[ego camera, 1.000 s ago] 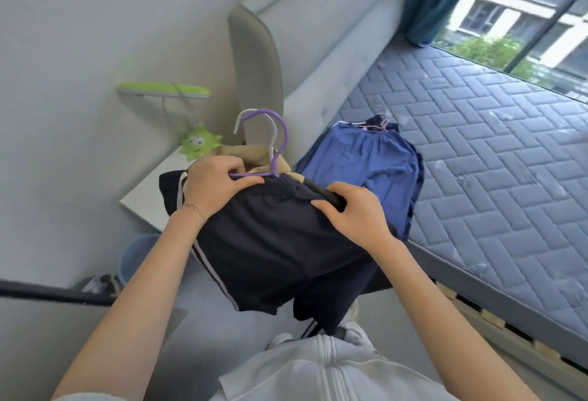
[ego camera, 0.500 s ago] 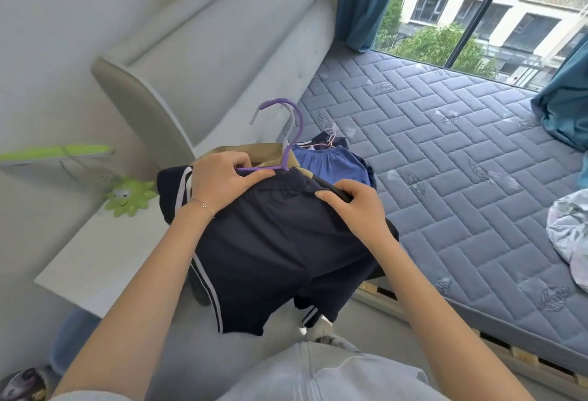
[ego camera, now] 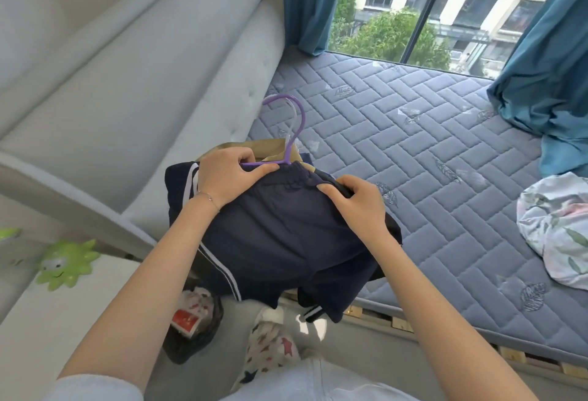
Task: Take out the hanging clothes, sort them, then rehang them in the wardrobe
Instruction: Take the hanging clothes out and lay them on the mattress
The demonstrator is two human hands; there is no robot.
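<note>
Navy shorts (ego camera: 286,235) at frame centre, over the edge of the mattress (ego camera: 413,146). Left hand (ego camera: 229,174) pinches the purple hanger (ego camera: 290,146) bar against the waistband; the hook rises at its 1 o'clock. Right hand (ego camera: 353,203) is clamped on the waistband's other end, at 4 o'clock of the left. The shorts hang toward 6 o'clock below both hands. Tan garment (ego camera: 254,147) behind, at 12 o'clock.

I count one left hand (ego camera: 227,178), one right hand (ego camera: 358,206), one purple hanger (ego camera: 302,117), one white hanger (ego camera: 289,139), one navy shorts (ego camera: 286,229), one tan garment (ego camera: 254,147), two teal curtains (ego camera: 305,3) (ego camera: 547,66).
</note>
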